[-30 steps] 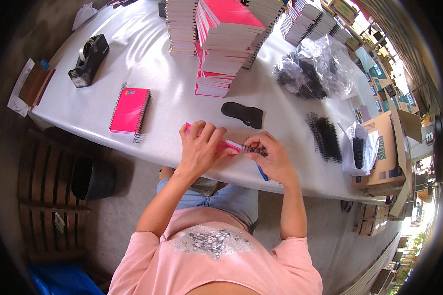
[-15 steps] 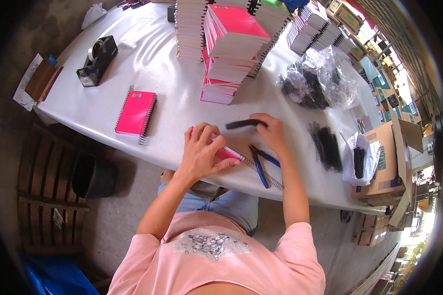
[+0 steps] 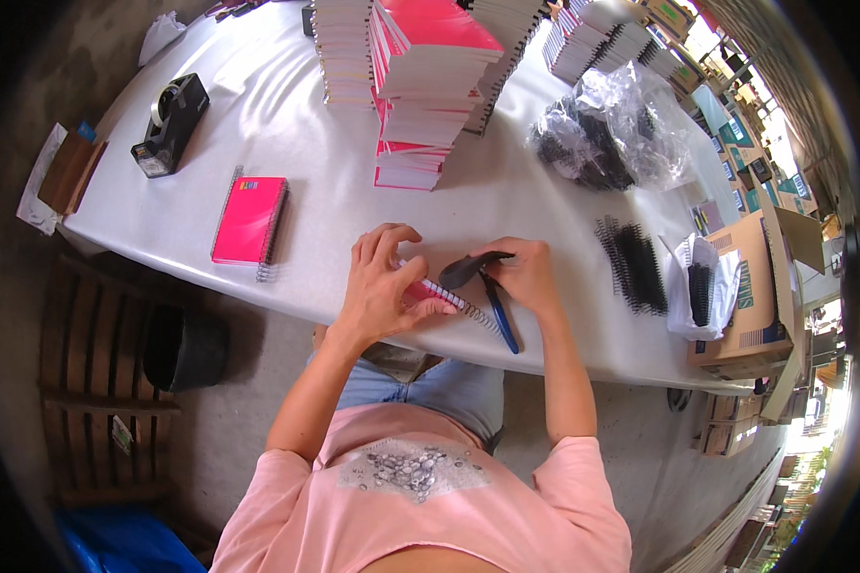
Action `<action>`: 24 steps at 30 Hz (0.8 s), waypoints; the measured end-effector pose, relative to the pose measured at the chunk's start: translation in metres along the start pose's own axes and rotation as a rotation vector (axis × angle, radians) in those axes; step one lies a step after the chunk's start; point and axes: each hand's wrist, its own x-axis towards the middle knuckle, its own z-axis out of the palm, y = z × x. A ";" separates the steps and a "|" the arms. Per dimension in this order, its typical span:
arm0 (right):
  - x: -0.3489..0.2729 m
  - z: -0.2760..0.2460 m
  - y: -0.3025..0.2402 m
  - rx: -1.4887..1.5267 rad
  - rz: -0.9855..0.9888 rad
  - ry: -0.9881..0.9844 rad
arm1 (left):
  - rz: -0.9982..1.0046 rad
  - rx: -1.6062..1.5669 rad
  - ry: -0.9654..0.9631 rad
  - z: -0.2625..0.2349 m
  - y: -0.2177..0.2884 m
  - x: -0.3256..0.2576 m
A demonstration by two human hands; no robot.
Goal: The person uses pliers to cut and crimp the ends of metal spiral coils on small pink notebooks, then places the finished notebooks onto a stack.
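The left hand [image 3: 384, 286] has thumb and fingers closed around one pink notebook [image 3: 418, 290] near the middle of the near edge of the table [image 3: 325, 196], while the right hand [image 3: 524, 272] is closed on one end of a single black curved piece [image 3: 462, 273], its broad end just beside the notebook's bound edge. One metal coil [image 3: 478, 313] sits along that edge and trails free toward the table's near edge, so the step in hand seems to be fitting or seating the coil; the next move would call for a firm left hold and the black piece lined up on the coil, though whether they touch I cannot tell. One pair of blue-handled pliers [image 3: 503, 325] lies by the right hand. Farther out, one coil-bound pink book [image 3: 248, 220] shows toward the left edge, perhaps with another beneath, and beyond it one tape dispenser [image 3: 170, 124]. Toward the right edge are one cluster of black coils [image 3: 631, 263], one clear bag [image 3: 631, 124], one white bag [image 3: 680, 304] and one open carton [image 3: 750, 296].
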 end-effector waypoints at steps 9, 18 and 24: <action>-0.002 0.018 -0.003 0.466 0.192 0.173 | -0.090 -0.116 0.114 -0.005 -0.017 -0.001; 0.017 0.032 -0.027 0.122 -0.033 0.051 | -0.274 -0.463 0.165 0.012 -0.040 -0.011; 0.025 0.040 -0.012 0.426 0.068 0.100 | -0.361 -0.603 0.106 0.014 -0.043 -0.011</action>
